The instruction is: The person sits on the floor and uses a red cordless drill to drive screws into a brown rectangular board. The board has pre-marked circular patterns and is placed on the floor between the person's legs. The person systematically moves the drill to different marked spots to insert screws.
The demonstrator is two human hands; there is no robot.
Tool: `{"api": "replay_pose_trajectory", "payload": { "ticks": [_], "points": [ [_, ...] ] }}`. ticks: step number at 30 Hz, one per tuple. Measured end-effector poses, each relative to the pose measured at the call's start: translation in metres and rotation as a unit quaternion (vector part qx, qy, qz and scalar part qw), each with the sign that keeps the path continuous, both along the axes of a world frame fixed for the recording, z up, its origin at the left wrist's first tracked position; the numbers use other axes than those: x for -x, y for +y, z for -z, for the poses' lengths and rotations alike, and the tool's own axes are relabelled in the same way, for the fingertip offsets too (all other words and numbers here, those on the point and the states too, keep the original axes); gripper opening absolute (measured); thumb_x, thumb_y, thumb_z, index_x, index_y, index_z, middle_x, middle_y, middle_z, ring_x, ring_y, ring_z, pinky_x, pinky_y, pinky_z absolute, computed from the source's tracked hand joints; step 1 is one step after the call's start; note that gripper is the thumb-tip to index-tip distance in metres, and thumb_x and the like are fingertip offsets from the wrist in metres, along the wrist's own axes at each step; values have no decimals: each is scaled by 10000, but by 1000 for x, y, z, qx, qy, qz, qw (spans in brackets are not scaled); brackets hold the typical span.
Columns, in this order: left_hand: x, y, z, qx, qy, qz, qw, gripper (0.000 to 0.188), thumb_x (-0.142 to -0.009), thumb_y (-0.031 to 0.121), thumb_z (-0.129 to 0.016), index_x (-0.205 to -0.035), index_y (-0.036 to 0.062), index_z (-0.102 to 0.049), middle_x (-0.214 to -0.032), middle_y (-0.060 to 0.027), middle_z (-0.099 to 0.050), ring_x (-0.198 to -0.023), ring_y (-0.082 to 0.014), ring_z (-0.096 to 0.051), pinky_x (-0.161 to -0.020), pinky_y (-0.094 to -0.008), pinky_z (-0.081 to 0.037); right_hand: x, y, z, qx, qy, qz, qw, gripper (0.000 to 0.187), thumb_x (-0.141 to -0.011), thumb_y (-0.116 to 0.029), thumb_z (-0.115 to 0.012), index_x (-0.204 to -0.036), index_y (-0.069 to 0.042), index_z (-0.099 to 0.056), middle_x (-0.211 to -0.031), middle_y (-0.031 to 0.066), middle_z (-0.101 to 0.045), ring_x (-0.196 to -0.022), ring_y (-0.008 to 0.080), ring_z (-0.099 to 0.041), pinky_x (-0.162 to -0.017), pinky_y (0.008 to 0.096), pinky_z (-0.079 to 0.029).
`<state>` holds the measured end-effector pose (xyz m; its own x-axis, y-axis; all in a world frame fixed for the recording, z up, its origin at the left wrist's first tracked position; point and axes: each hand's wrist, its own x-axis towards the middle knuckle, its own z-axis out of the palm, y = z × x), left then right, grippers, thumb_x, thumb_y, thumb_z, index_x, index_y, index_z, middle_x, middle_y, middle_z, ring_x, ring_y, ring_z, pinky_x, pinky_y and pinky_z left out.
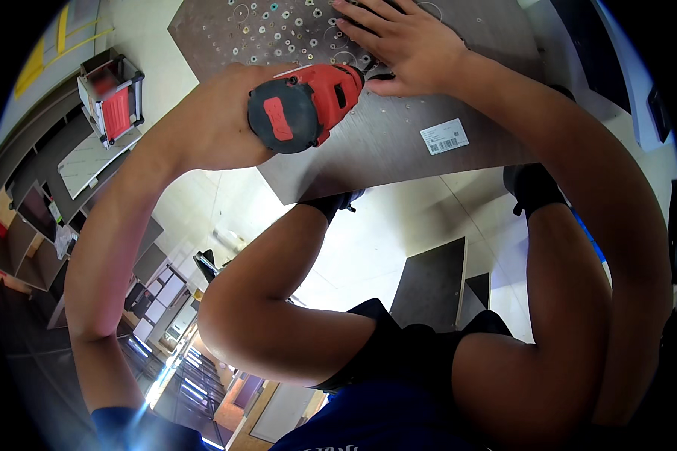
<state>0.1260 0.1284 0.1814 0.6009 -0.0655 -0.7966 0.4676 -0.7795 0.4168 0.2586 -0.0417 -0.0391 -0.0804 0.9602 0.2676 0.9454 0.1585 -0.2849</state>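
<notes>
My left hand [220,113] is wrapped round a red and black power drill [329,101], its nose pointing right across a dark wood-grain panel [368,150]. Just beyond that nose, my right hand [414,52] lies over the panel with its fingers stretched out, holding nothing that I can see. Something dark shows beside its thumb and under the fingers; its kind is hidden. Many small round metal and pale fittings [286,34] are scattered on the panel, left of my right hand. A white printed label [444,137] is stuck near the panel's near edge.
My bent legs are close below the panel. A dark board [429,282] stands on the pale floor between them. At the left are a red and grey cart-like frame [114,105] and dark shelving pieces [41,255]. A dark screen-like object [590,45] is at the far right.
</notes>
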Motion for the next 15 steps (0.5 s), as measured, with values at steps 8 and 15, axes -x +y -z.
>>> {"api": "replay_pose_trajectory", "payload": {
  "ticks": [8, 15],
  "points": [
    [6, 6, 4, 35, -49, -16, 998, 457, -809, 52, -724, -1261, 50, -656, -955, -150, -722, -825, -298, -625, -828, -363, -542, 2, 2, 3, -8, 19, 1, 1000, 916, -870, -640, -593, -1501, 16, -493, -1648, 234, -344, -1556, 382, -265, -1259, 597, -153],
    [12, 2, 2, 0, -38, 25, 999, 479, -795, 30, -727, -1266, 39, -638, -948, -113, -712, -770, -244, -598, -816, -347, -535, 2, 1, -2, 2, 7, 0, 1000, 904, -872, -639, -591, -1489, 16, -507, -1644, 235, -350, -1554, 384, -269, -1258, 600, -152]
  ]
}}
